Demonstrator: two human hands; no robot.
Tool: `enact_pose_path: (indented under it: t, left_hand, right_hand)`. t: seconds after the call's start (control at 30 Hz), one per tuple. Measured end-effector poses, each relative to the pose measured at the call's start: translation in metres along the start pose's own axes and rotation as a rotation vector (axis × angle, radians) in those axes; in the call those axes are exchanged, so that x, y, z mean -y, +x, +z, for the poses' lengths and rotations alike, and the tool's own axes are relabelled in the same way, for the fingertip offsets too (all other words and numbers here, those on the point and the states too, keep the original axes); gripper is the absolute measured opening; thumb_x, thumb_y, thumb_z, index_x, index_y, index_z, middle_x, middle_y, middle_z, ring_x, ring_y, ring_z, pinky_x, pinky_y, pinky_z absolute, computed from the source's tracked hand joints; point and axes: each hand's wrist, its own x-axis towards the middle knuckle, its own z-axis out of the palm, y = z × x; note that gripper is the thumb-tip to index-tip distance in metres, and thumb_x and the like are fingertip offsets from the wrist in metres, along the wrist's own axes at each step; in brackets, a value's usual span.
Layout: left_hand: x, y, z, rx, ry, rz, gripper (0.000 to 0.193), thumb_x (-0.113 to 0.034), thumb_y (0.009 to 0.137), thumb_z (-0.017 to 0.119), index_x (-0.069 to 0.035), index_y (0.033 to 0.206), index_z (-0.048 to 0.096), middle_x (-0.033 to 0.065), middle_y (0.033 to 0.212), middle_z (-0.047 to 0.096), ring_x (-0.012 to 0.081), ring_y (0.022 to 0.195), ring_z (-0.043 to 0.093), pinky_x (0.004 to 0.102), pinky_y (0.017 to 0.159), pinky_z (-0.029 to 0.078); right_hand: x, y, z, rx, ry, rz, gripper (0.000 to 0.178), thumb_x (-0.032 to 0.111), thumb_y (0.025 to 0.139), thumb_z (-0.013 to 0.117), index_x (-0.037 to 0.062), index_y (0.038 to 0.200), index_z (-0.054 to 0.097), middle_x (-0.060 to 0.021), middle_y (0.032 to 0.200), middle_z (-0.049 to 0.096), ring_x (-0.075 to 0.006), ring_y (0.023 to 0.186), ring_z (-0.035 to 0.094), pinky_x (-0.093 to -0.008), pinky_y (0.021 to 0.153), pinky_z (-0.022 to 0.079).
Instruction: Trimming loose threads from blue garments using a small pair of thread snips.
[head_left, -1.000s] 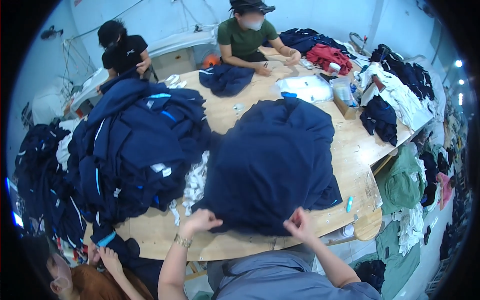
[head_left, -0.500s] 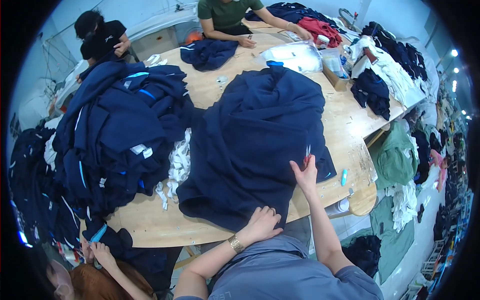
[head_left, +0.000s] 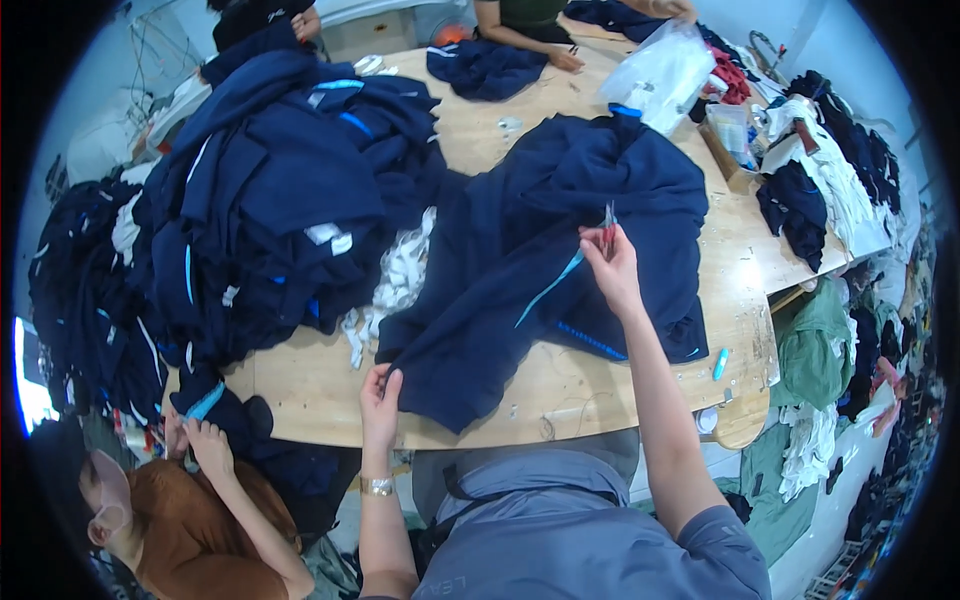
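Note:
A navy garment lies spread across the table in front of me, its near part folded over so that a light blue strip shows. My left hand pinches the garment's near left edge between thumb and fingers. In my right hand is a small pair of scissors with red handles, blades pointing away from me. The right fingers are beside the upper end of the blue strip; whether they also grip the cloth I cannot tell.
A heap of navy garments fills the left, with white scraps beside it. A light blue marker-like stick lies at the right edge. Co-workers sit at lower left and the far side, one by a clear plastic bag.
My left hand has moved left along the near edge and now grips the cloth there. The garment's near part is folded over, exposing the blue strip. Across the table, the plastic bag has been lifted.

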Motion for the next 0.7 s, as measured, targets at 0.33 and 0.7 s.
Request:
enact_pose_path:
  t: [0.33,0.7]
  left_hand:
    - [-0.013,0.007,0.005,0.081,0.22,0.01,0.021,-0.005,0.086,0.057,0.0,0.106,0.051,0.002,0.08,0.057,0.006,0.074,0.053,0.02,0.067,0.044]
    - [-0.041,0.05,0.101,0.077,0.993,0.578,0.036,-0.029,0.08,0.064,-0.003,0.104,0.057,0.0159,0.099,0.058,0.0322,0.092,0.054,0.0385,0.079,0.045]
  right_hand:
    - [-0.016,0.008,-0.003,-0.044,-0.021,0.027,0.006,0.001,0.086,0.053,0.0011,0.092,0.055,-0.0037,0.082,0.06,-0.0072,0.073,0.053,-0.021,0.069,0.044]
    - [0.0,0.004,-0.001,0.004,-0.186,0.049,0.023,-0.001,0.084,0.053,-0.005,0.107,0.052,-0.0106,0.108,0.054,-0.0167,0.098,0.057,-0.0248,0.082,0.045]
